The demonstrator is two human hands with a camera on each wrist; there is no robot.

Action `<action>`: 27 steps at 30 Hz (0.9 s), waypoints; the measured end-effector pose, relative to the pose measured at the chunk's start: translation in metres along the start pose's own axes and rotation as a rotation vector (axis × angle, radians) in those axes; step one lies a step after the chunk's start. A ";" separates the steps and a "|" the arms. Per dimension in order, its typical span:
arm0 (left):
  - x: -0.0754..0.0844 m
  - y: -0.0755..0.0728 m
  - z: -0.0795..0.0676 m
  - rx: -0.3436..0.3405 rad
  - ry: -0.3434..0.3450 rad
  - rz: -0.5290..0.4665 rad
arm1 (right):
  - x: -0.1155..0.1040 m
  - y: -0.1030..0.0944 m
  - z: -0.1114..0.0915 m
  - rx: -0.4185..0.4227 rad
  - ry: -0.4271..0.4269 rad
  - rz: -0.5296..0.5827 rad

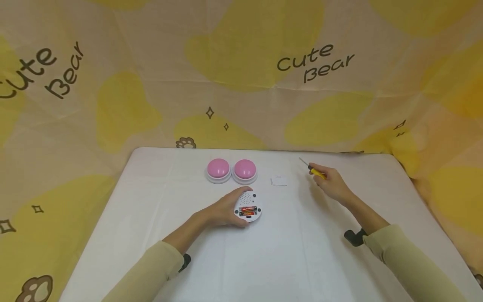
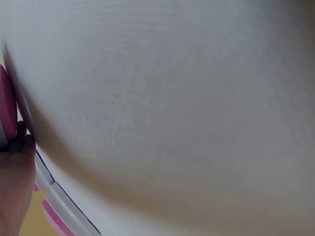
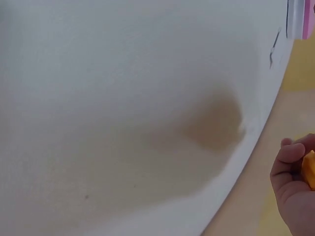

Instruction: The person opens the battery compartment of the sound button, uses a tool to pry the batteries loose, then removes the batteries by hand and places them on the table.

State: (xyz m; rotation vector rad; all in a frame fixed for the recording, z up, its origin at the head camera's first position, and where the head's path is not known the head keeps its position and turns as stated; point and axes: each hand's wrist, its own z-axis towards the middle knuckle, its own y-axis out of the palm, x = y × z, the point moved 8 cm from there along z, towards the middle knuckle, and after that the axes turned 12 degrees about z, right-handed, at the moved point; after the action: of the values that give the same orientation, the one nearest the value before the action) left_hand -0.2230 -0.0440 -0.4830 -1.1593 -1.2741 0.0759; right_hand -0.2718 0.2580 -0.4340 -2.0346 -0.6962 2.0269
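Observation:
My left hand (image 1: pixel 225 209) grips a round white push-button device by its edge, thumb at the near side and fingers at the far side. The device's underside (image 1: pixel 246 198) faces up, showing a speaker grille, dark feet and an uncovered compartment with two red batteries (image 1: pixel 247 211). In the left wrist view, its pink dome (image 2: pixel 7 103) points down beside the fingers. My right hand (image 1: pixel 333 184) holds a small screwdriver (image 1: pixel 318 172) by its yellow handle, raised over the table's right side, with the shaft pointing up and left. A thin white rectangular cover (image 1: pixel 279 181) lies between the hands, farther back.
Two buttons with pink domes, a left one (image 1: pixel 218 168) and a right one (image 1: pixel 245 169), stand side by side behind the left hand. The white table (image 1: pixel 264 260) meets a yellow patterned cloth (image 1: pixel 241 105) hanging along its back edge.

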 end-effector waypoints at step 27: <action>-0.002 0.001 0.000 0.002 -0.009 -0.010 | 0.024 0.012 0.001 0.028 -0.083 -0.324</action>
State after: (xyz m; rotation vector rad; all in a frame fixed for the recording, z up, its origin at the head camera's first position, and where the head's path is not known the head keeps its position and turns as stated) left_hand -0.2233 -0.0446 -0.4850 -1.1524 -1.2878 0.0753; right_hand -0.2714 0.2583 -0.4606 -1.6999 -0.9384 1.9264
